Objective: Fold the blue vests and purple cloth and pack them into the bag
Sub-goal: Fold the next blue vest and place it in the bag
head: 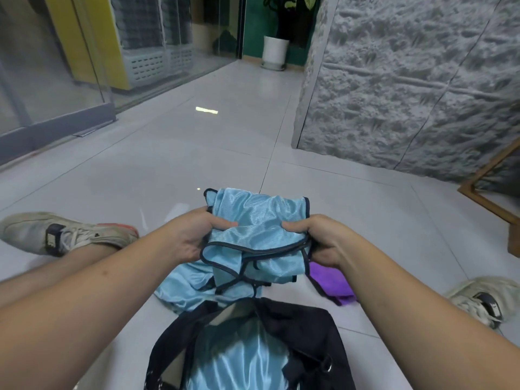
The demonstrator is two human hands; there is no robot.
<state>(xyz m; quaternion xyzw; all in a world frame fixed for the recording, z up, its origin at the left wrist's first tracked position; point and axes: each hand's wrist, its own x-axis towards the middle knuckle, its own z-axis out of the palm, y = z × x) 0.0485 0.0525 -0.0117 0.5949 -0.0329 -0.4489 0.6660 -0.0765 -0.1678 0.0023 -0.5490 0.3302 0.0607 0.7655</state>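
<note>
The person sits on the floor (pixel 225 142) with both hands in front, and both hands are closed on the same blue vest (pixel 253 220), which is held up above the floor. The left hand (pixel 194 235) grips the left side of this vest, with the fingers curled into the shiny cloth. The right hand (pixel 320 240) grips the right side, and its fingers also pinch the dark trim of the vest. The two hands are apart, and the bunched vest is stretched between them, with its lower edges and straps hanging down. Below the held vest, a second blue vest (pixel 180 285) lies crumpled on the floor, just beyond the bag. The black bag (pixel 304 327) stands open near the bottom of the view, between the person's forearms. Inside it there is already shiny blue cloth (pixel 236 358), which fills the visible opening; I cannot tell how many pieces it is. The black straps of the bag lie over its left side. The purple cloth (pixel 332 282) lies on the floor to the right of the bag, partly hidden under the right hand and the hanging vest. A shoe (pixel 64 232) is at the left and another shoe (pixel 484 299) at the right. Far back, a white plant pot (pixel 275 49) stands beside the rough grey wall (pixel 408 80).
</note>
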